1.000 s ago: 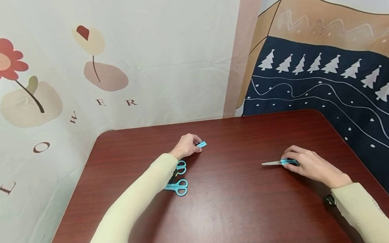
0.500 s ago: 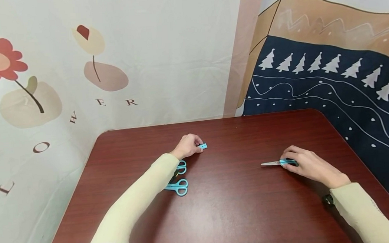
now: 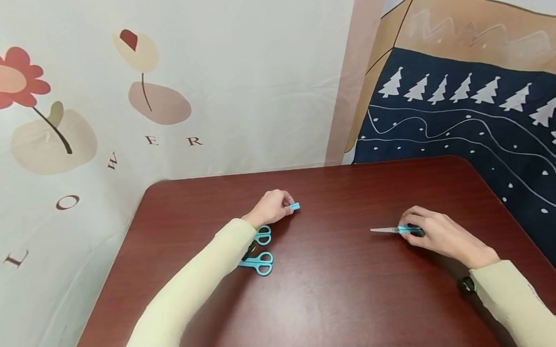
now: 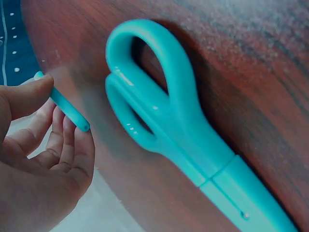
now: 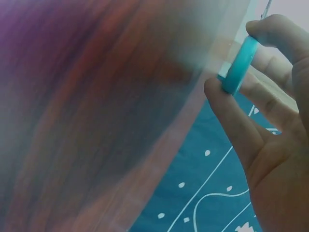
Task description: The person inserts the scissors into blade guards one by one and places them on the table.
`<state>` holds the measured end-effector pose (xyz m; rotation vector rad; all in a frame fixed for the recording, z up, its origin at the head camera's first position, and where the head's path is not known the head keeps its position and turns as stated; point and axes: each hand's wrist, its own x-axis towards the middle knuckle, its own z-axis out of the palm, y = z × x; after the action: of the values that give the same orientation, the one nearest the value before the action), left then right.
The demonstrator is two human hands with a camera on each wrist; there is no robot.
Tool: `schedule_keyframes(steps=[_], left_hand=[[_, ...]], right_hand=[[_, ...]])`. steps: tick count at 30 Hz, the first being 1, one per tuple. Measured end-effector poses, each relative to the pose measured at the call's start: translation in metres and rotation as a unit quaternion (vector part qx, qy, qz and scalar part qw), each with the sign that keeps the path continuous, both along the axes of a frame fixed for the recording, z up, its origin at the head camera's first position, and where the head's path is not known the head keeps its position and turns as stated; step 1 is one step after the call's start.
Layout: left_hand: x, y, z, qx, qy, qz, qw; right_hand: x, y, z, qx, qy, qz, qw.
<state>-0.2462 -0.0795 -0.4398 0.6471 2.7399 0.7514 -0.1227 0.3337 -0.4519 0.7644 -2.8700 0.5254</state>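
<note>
In the head view my left hand pinches a small flat light-blue blade cover over the far middle of the table. The left wrist view shows this cover edge-on between thumb and fingers. To the right, my right hand grips light-blue scissors by the handles, bare metal blades pointing left. Only the side of their handle shows in the right wrist view. Under my left forearm lie two more scissors, a nearer pair and a farther pair, their blade ends hidden by the sleeve.
The dark red wooden table has rounded far corners. Behind it hangs a pale cloth with flowers and letters. A navy cloth with white trees hangs at the right.
The blade cover has turned a little in my left fingers, and less of it shows. My right hand stays nearly still with the scissors. The head view has shifted slightly.
</note>
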Motion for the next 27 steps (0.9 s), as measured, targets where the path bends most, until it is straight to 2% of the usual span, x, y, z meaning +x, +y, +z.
schedule_keyframes(steps=[5,11,17,27], left_hand=[[0.009,-0.005,0.012,0.035,0.004,-0.009,0.9993],[0.021,-0.012,0.023,0.082,-0.007,-0.009,0.9966],[0.035,-0.02,0.026,0.102,0.013,-0.016,0.9946],[0.056,-0.029,0.03,0.118,0.058,-0.017,0.9912]], right_hand=[[0.001,-0.009,0.005,-0.002,0.027,0.006,1.0],[0.003,-0.023,0.011,-0.019,0.036,0.013,0.999],[0.004,-0.038,0.019,-0.042,0.058,0.027,0.997],[0.006,-0.062,0.027,-0.058,0.059,0.024,0.996]])
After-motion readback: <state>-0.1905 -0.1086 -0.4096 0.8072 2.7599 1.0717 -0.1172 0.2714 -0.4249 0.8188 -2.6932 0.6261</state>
